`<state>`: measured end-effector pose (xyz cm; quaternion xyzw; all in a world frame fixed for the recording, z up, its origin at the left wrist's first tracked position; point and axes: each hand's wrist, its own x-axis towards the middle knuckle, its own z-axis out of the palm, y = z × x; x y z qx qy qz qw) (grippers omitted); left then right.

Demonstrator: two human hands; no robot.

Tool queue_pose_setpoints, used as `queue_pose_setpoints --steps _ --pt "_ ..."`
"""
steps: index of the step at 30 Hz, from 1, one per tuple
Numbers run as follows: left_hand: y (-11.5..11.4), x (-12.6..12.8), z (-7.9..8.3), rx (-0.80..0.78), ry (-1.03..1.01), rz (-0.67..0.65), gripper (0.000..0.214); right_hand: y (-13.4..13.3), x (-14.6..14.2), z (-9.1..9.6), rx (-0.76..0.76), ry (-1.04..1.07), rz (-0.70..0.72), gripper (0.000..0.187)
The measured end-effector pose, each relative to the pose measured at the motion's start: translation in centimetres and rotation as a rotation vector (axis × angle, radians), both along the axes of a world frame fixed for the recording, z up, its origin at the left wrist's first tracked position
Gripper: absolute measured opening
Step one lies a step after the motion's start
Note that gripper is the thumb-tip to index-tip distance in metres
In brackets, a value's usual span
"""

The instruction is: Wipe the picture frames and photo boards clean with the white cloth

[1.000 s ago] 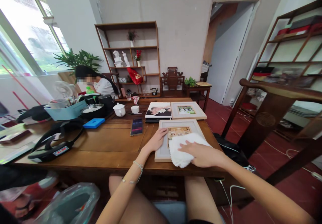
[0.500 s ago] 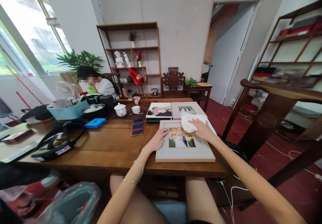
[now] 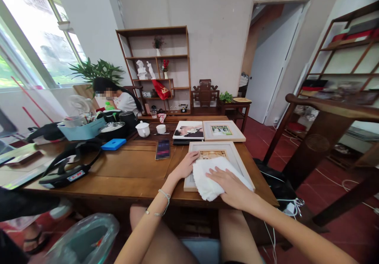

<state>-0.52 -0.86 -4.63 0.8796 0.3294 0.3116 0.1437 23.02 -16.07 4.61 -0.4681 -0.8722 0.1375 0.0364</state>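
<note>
A light-wood picture frame [image 3: 237,153] lies flat at the table's front edge, a photo in its middle. My left hand [image 3: 188,164] holds the frame at its left side, fingers resting over the border. Under my right hand [image 3: 232,184] is a white cloth [image 3: 205,175], pressed onto the lower part of the frame. The cloth covers most of the photo and hangs a little past the frame's front edge. Just behind lie a second picture frame [image 3: 240,132] with a photo and a white-bordered picture [image 3: 188,129] on a dark flat item.
Left of the frame are a phone [image 3: 163,149], a white lidded cup [image 3: 143,129], a blue box [image 3: 113,144] and a black headset [image 3: 69,169]. Another person [image 3: 121,98] sits across the table [image 3: 133,173]. A lined bin [image 3: 85,240] stands below; a wooden chair [image 3: 319,137] is at right.
My right hand has moved the cloth from the frame's upper right corner down and toward me, over the photo. My left hand stays on the frame's left side.
</note>
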Motion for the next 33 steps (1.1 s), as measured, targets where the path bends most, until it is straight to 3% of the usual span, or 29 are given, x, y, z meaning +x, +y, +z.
queue_pose_setpoints --steps 7,12,19,23,29,33 --pt "0.5 0.0 -0.4 -0.001 -0.006 0.007 0.053 3.8 4.4 -1.3 0.168 -0.182 -0.260 0.081" --pt "0.5 0.0 -0.5 -0.007 -0.029 0.013 0.055 4.7 2.9 -2.1 0.309 -0.266 -0.345 0.068" --pt "0.0 0.3 -0.1 -0.035 -0.049 0.043 0.043 3.2 -4.4 -1.2 0.267 -0.187 -0.094 0.058" --pt "0.0 0.3 0.2 -0.041 -0.051 0.043 0.041 2.4 -6.5 -1.0 0.256 -0.175 -0.030 0.063" --pt "-0.4 0.4 0.6 -0.048 -0.059 0.044 0.042 0.4 -3.7 -0.1 0.134 -0.036 0.218 0.076" --pt "-0.7 0.5 0.6 -0.056 -0.051 0.065 0.044 0.3 0.1 0.8 0.030 -0.031 0.152 0.078"
